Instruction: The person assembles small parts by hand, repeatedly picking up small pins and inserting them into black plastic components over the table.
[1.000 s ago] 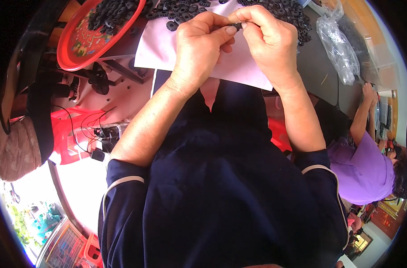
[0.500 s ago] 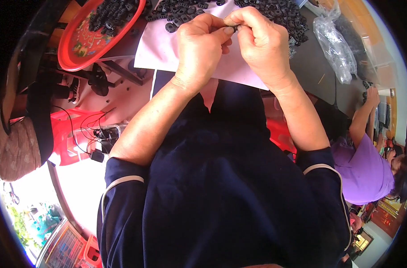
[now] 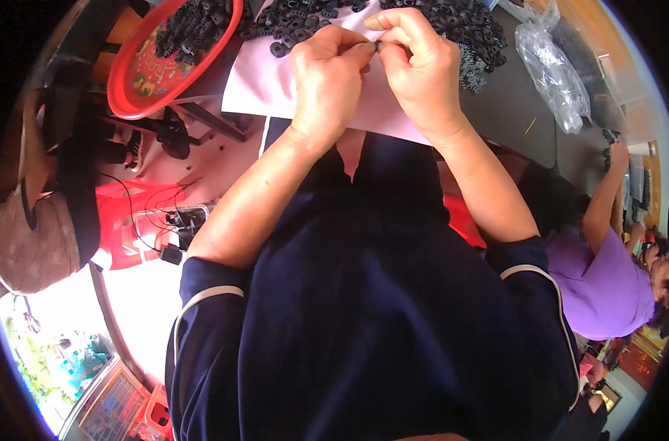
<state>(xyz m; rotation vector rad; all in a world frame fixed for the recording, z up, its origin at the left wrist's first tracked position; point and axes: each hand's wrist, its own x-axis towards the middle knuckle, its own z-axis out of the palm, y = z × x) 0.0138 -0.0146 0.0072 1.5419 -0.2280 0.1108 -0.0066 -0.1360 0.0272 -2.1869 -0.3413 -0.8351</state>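
Observation:
My left hand (image 3: 327,81) and my right hand (image 3: 415,73) meet fingertip to fingertip over a white sheet (image 3: 264,81) on the table. Between the pinched fingers sits a small black ring part (image 3: 377,45), mostly hidden by the fingers. Just beyond the hands lies a pile of several black ring parts (image 3: 305,18) on the sheet. More of them spread to the right (image 3: 470,29).
A red round tray (image 3: 139,92) with black parts stands at the upper left. A clear plastic bag (image 3: 551,62) lies on the dark table at the right. A person in a purple top (image 3: 606,283) works at the right. A red stool (image 3: 125,220) and cables are at the left.
Both hands stay pinched together on the small part; they shifted slightly to the left, with the fingers working at it.

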